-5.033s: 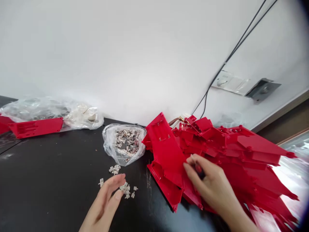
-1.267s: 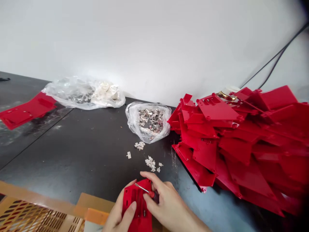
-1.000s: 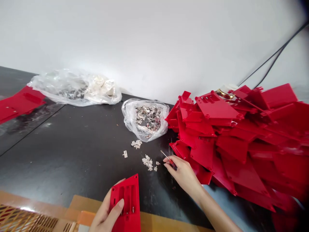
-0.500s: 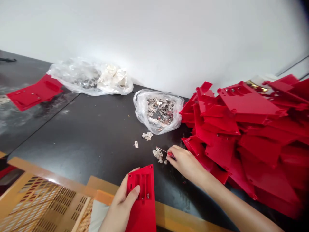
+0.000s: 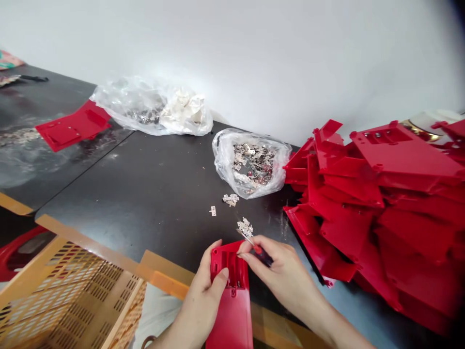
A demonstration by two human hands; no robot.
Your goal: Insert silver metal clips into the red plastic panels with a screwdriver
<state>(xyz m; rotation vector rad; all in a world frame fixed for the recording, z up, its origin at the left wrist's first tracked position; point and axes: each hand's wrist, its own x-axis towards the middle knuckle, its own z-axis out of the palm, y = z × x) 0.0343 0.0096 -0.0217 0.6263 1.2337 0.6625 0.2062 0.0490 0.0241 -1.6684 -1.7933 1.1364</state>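
My left hand is closed on a red plastic panel, its thumb lying over slots that look like a battery compartment. Small metal parts show in the slots. My right hand grips a small screwdriver with a red and dark handle, its thin shaft pointing up and left. The right thumb and fingertip meet at the panel's upper edge; whether a tiny metal piece is pinched there I cannot tell. Just beyond the shaft lies a little heap of metal contact plates.
Another small heap and a single plate lie farther back. Behind them stands an open plastic bag of metal plates. Red panels are piled at right, another red panel lies at left. A yellow crate fills the lower left.
My right hand has come from the heap of metal plates down to the panel's top edge, bringing the screwdriver along. The panel stays in my left hand, and the view has shifted slightly left.
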